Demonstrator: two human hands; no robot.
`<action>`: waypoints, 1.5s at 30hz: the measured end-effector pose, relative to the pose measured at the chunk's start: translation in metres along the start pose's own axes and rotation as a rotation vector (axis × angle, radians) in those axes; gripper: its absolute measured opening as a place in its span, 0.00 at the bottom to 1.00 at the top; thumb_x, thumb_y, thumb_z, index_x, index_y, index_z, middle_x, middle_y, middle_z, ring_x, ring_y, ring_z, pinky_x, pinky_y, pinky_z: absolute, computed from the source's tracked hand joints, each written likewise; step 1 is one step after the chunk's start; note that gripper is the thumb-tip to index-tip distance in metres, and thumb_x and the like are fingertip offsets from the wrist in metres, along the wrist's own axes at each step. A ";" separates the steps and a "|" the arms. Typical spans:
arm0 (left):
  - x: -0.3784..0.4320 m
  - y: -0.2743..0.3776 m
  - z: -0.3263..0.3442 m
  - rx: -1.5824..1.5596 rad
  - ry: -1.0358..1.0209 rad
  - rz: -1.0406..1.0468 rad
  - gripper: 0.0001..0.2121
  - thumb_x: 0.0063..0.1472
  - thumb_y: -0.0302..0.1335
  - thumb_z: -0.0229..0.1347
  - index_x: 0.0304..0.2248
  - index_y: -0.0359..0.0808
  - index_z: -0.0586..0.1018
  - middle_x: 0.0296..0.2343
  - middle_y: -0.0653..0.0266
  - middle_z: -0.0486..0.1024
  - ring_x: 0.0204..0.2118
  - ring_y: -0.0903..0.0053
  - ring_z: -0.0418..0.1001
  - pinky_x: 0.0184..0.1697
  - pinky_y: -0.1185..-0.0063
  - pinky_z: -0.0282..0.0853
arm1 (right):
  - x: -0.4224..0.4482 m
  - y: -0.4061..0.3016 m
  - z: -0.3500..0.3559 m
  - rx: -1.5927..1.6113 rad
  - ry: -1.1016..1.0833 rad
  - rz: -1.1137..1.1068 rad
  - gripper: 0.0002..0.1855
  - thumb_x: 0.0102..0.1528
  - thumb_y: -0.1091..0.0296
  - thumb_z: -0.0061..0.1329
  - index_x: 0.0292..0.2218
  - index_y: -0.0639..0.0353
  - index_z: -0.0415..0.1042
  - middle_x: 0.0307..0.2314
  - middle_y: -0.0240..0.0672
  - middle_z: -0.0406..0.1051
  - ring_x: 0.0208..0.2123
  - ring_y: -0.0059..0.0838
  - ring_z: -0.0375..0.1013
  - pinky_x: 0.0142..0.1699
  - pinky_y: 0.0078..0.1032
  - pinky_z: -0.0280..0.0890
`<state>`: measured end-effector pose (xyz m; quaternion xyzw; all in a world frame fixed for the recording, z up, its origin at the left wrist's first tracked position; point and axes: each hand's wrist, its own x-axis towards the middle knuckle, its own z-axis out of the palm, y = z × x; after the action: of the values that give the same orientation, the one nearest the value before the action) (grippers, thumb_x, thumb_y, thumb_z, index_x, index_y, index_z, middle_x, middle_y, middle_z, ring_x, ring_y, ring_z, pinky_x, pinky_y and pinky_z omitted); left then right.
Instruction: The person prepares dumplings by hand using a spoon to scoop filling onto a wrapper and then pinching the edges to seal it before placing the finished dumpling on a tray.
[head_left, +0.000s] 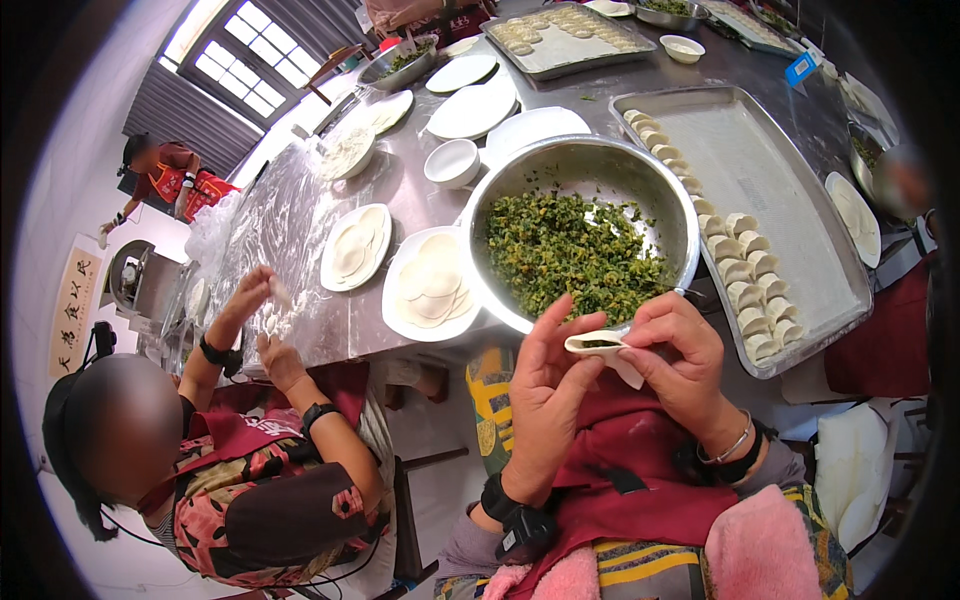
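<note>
Between my hands, just above my lap, is a folded dumpling wrapper (598, 343) with dark green filling showing in its opening. My left hand (551, 390) holds its left side between thumb and fingers. The right end is pinched by my right hand (679, 360). Directly beyond them stands a large steel bowl (679, 225) of chopped green and yellow filling (570, 247). Round wrappers (433, 281) lie overlapped on a white plate left of the bowl. To the right, a metal tray (780, 157) carries rows of folded dumplings (742, 270) along its left side.
A co-worker (277, 480) sits at my left, hands over the floured steel table (262, 195). Another plate of wrappers (352, 247), a small white bowl (452, 163), a flour bowl (349, 154) and stacked plates (472, 111) stand beyond. A second dumpling tray (570, 45) is farther back.
</note>
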<state>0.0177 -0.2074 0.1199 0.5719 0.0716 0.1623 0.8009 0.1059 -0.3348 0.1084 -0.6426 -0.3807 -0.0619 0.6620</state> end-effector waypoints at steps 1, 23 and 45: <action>0.001 0.001 0.000 0.031 0.026 -0.017 0.22 0.59 0.16 0.48 0.54 0.32 0.61 0.47 0.57 0.67 0.48 0.78 0.67 0.51 0.81 0.62 | -0.003 0.000 0.001 0.034 0.016 0.031 0.08 0.45 0.81 0.56 0.29 0.61 0.71 0.28 0.32 0.66 0.26 0.18 0.66 0.29 0.14 0.61; -0.002 -0.019 0.002 -0.072 -0.070 0.054 0.20 0.61 0.16 0.45 0.52 0.32 0.59 0.47 0.55 0.68 0.48 0.76 0.67 0.50 0.81 0.64 | -0.007 0.006 -0.002 -0.037 -0.039 0.016 0.08 0.45 0.81 0.55 0.29 0.62 0.71 0.30 0.33 0.66 0.24 0.16 0.64 0.28 0.14 0.60; -0.002 -0.022 0.000 0.020 -0.101 0.025 0.22 0.61 0.17 0.44 0.55 0.33 0.59 0.46 0.58 0.68 0.47 0.78 0.67 0.50 0.81 0.63 | 0.001 -0.001 0.000 -0.101 -0.007 -0.031 0.09 0.44 0.81 0.56 0.30 0.63 0.72 0.28 0.36 0.67 0.25 0.23 0.69 0.29 0.17 0.64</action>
<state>0.0192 -0.2142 0.0993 0.5882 0.0254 0.1423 0.7957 0.1060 -0.3344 0.1093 -0.6696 -0.3891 -0.0890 0.6264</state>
